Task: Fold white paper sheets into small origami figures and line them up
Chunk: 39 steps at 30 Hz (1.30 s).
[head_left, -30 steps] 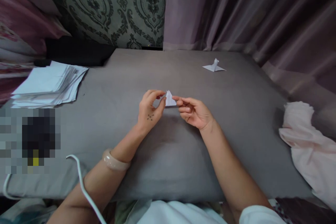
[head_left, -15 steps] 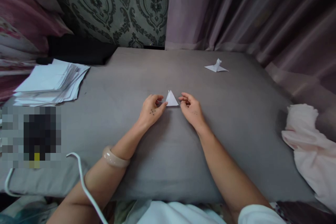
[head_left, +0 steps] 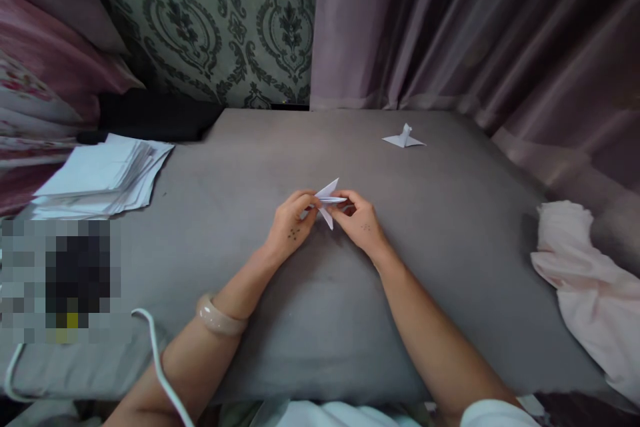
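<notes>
Between my hands is a small folded white paper [head_left: 330, 201] with pointed flaps spread apart, one toward the wall, one toward me and a narrow one to the right. My left hand [head_left: 294, 219] pinches its left end between thumb and fingers. On the right side, my right hand [head_left: 361, 217] grips the paper with the thumb at the near flap and fingers behind the narrow point. Part of the paper is covered by the fingertips. A finished-looking origami bird [head_left: 405, 137] of white paper sits farther off to the right.
A stack of white paper sheets [head_left: 95, 173] lies at the left on the grey-covered table [head_left: 240, 160], near a folded black cloth [head_left: 160, 117]. A white cable [head_left: 156, 353] crosses my left forearm. Pale pink fabric [head_left: 575, 267] lies at the right edge.
The paper has gone from a compact upright triangle to spread flaps, turned with a point to the right. My right hand, apart from it before, has closed on it.
</notes>
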### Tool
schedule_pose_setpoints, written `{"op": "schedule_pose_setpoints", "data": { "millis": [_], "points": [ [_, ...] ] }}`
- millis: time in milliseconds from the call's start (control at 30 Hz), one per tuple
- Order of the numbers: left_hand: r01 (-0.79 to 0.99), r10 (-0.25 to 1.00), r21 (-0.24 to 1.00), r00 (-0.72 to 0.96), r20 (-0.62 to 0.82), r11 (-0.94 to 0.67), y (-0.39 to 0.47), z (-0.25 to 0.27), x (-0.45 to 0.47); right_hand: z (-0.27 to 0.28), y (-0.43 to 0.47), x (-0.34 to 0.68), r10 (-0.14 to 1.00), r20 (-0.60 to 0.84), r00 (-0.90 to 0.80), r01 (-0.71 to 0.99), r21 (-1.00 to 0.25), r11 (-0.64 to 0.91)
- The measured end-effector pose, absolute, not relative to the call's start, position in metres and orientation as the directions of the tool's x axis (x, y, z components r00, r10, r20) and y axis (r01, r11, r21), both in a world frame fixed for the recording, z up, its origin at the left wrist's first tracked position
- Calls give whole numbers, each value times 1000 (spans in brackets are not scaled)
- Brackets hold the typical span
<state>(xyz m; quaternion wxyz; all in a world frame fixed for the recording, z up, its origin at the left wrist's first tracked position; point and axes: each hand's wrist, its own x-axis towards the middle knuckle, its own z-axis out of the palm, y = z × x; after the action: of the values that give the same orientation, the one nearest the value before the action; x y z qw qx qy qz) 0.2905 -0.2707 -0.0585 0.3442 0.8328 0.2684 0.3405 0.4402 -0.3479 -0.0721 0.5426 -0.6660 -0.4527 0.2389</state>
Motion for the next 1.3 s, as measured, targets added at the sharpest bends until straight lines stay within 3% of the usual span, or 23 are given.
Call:
{"op": "schedule_pose_setpoints", "data": {
  "millis": [133,267,367,500,633,833,967,1133,1300],
  "points": [
    [86,675,819,619,403,-567,-272,-59,292,-67,-350,438,841,310,444,463,-883,80],
    [30,729,925,624,279,-380,-277,-55,294,-66,-351,439,829,344,441,520,-851,77],
    [30,748,940,615,250,-339,-277,-54,295,-67,-352,439,824,382,420,551,-828,103],
    [107,730,902,631,264,-419,-271,-61,294,-70,-353,439,874,361,325,540,-829,141],
    [268,732,837,648,210,-478,-264,-69,291,-76,-353,441,924,278,263,615,-786,61],
    [421,651,581,711,267,-697,-258,-76,285,-82,-352,442,934,260,243,792,-610,-36],
    [402,546,429,784,294,-809,-254,-78,283,-80,-355,442,931,228,286,833,-539,-123],
    [252,416,495,873,254,-831,-253,-75,284,-72,-359,444,958,165,235,848,-517,-119],
    [263,442,529,863,246,-807,-254,-74,286,-69,-360,442,963,141,228,855,-503,-129]
  ]
}}
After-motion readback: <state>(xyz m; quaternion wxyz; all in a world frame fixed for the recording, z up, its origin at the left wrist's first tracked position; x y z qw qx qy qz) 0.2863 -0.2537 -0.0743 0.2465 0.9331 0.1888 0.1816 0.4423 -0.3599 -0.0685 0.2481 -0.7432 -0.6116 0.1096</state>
